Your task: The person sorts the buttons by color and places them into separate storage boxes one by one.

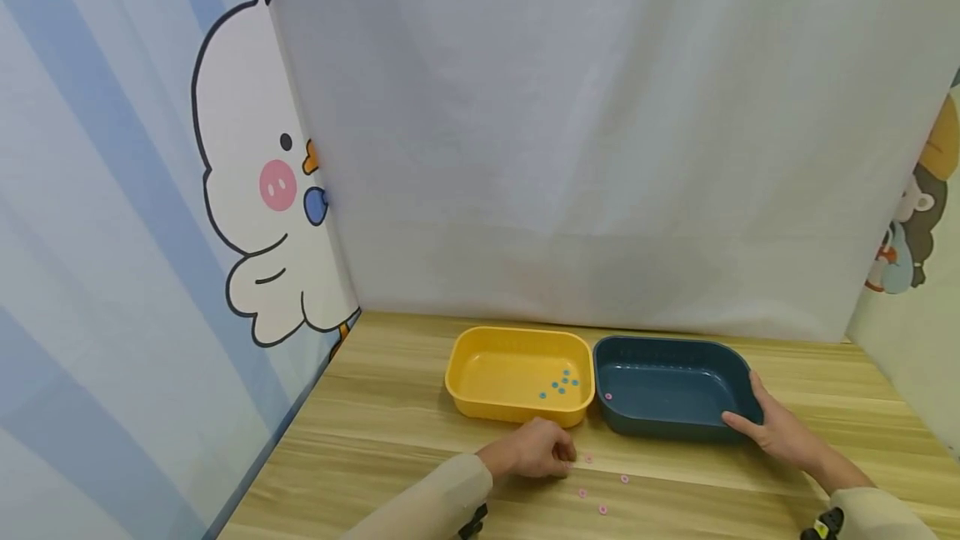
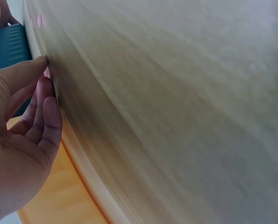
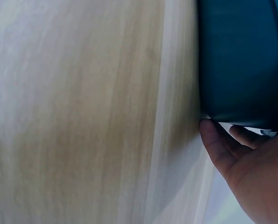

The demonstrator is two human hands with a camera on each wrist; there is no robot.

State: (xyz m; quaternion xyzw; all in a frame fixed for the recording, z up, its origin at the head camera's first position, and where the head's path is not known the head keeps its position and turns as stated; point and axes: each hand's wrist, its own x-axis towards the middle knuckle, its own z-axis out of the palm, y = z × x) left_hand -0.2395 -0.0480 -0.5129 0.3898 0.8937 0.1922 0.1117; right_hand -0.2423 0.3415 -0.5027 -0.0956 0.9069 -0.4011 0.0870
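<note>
My left hand [image 1: 534,447] is low over the table, in front of the yellow bin [image 1: 480,412], its fingers curled down. In the left wrist view, thumb and fingertips pinch a small pink ring [image 2: 46,73], mostly hidden by them. Several more pink rings [image 1: 603,510] lie on the wood to the right of that hand. My right hand [image 1: 783,432] holds the right end of the dark blue bin [image 1: 667,427], thumb over its near rim and fingers along the end wall. Inside that bin, near the left wall, lies one pink ring [image 1: 608,397].
Several small blue rings [image 1: 562,391] lie in the right part of the yellow bin. The two bins stand side by side at the back of the wooden table [image 1: 360,432], before a pale cloth [image 1: 600,148]. Printed curtains [image 1: 112,232] close off the left side.
</note>
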